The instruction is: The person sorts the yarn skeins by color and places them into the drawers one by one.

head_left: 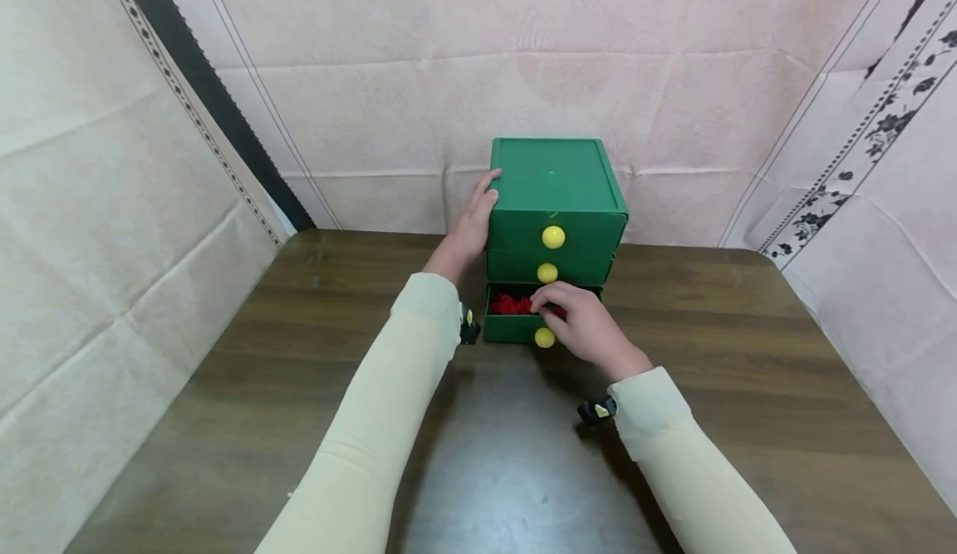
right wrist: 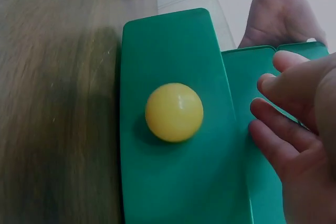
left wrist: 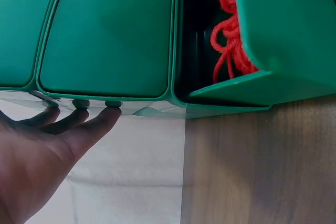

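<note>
A green cabinet [head_left: 557, 174] with three stacked drawers and yellow ball knobs stands on the table. Its bottom drawer [head_left: 510, 330] is pulled out, with red yarn [left wrist: 231, 51] inside. My left hand [head_left: 473, 226] rests against the cabinet's left side, fingertips along its edge in the left wrist view. Over the open drawer is my right hand [head_left: 579, 317], its fingers loosely bent above the drawer front. The right wrist view shows nothing between those fingers; the bottom drawer's yellow knob [right wrist: 174, 112] is beside them.
The brown wooden table [head_left: 314, 404] extends around the cabinet. Behind it hangs a pale cloth [head_left: 463, 89], and more cloth [head_left: 890, 288] hangs at the right with a dark floral border. Both wrists wear small black devices.
</note>
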A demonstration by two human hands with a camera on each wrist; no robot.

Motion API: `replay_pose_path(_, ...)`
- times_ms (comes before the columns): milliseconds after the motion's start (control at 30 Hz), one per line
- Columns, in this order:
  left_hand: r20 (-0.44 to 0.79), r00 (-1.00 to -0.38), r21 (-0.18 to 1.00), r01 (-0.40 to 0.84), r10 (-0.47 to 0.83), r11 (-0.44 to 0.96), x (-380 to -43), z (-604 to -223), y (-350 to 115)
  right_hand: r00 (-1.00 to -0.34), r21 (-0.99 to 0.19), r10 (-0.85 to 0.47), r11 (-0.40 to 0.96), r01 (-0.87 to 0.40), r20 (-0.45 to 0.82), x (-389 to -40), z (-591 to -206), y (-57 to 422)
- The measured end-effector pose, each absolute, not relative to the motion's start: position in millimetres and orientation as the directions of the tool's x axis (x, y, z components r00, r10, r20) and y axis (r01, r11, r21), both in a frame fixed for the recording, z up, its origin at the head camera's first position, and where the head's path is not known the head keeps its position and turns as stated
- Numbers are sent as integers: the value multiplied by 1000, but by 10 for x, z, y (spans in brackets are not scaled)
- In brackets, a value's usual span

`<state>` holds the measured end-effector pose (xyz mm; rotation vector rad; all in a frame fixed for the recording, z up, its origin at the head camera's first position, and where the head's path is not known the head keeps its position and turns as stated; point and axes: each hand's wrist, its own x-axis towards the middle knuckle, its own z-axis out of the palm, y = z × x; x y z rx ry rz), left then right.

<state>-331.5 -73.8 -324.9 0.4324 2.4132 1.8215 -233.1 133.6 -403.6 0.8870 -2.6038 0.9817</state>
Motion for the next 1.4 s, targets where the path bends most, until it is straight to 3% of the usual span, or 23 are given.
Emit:
replay_pose_path(333,66,-950,956,148,305,255,-3066,-3003,-744,-786,-427,-480,662,-615,389,-2147,-4071,1422)
replay_pose_path(833,61,-950,959,141,308,245,-3084,-3017,-746,-765,-277,-564,716,-641,311,-2029,-4177,1375)
replay_pose_path(1400,83,-951,962,154,297,225,-3132,-3056,-744,-767,-227,-528,749,-623,364,-2103,-4224,1306)
